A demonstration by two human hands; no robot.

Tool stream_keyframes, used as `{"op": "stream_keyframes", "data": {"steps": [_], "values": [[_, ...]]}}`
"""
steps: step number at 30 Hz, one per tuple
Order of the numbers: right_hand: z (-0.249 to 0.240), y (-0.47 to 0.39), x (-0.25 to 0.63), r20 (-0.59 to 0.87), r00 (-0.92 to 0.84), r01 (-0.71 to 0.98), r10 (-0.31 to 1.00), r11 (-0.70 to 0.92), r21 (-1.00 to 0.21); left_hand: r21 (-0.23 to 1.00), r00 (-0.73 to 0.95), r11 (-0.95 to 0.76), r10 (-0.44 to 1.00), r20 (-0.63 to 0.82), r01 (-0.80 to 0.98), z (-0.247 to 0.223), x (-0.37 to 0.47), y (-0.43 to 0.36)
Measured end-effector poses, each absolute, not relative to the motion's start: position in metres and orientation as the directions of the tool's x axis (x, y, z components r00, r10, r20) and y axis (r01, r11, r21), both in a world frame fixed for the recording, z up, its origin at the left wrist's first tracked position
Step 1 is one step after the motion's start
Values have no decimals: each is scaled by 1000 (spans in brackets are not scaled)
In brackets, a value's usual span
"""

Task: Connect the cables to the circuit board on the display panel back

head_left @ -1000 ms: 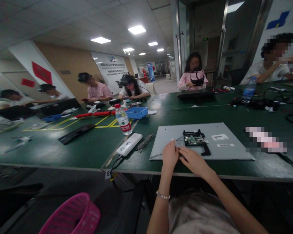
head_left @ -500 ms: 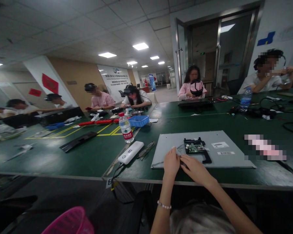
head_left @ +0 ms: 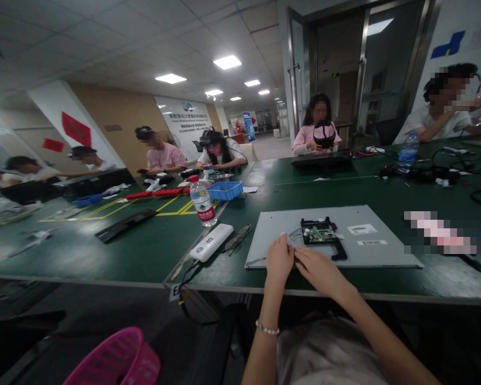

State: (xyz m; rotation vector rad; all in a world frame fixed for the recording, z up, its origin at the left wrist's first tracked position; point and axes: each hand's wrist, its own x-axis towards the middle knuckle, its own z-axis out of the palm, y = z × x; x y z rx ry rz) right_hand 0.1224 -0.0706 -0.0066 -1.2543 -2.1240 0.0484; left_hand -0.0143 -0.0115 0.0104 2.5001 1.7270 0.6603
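A grey metal display panel (head_left: 264,230) lies flat on the green table in front of me. On it sits a black plastic bracket (head_left: 340,256) around a green circuit board (head_left: 319,234). Thin grey cables (head_left: 295,235) run from the board's left side toward my hands. My left hand (head_left: 279,260) is closed over the panel's lower left, its fingertips pinching something small and pale. My right hand (head_left: 318,268) meets it there with bent, closed fingers. What exactly the fingertips hold is too small and covered to name.
Left of the panel are eyeglasses (head_left: 238,238), a white power bank (head_left: 211,242) with a cable, and a water bottle (head_left: 202,202). Behind stands a blue tray (head_left: 225,191). A pink basket (head_left: 116,355) is below the table edge. Several people sit around the table.
The view has shifted slightly, so the table appears a little higher. Both hands stay together at the same spot on the panel, with only slight finger movement.
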Motion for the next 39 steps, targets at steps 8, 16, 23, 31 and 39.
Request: {"op": "stream_keyframes", "data": {"steps": [8, 16, 23, 31, 39], "values": [[-8, -68, 124, 513, -312, 778, 799, 525, -345, 232, 321, -405, 889, 326, 884, 11, -12, -11], [-5, -67, 122, 503, -307, 806, 808, 501, -314, 250, 306, -395, 893, 330, 884, 9, -12, -6], [15, -78, 131, 436, -347, 795, 831, 507, -332, 174, 297, -339, 927, 228, 924, 31, -9, 2], [42, -44, 248, 410, -178, 852, 895, 349, -390, 159, 265, -312, 929, 258, 937, 32, -8, 12], [21, 20, 312, 37, -207, 803, 978, 191, -565, 217, 285, -353, 914, 288, 910, 48, -17, 33]]}}
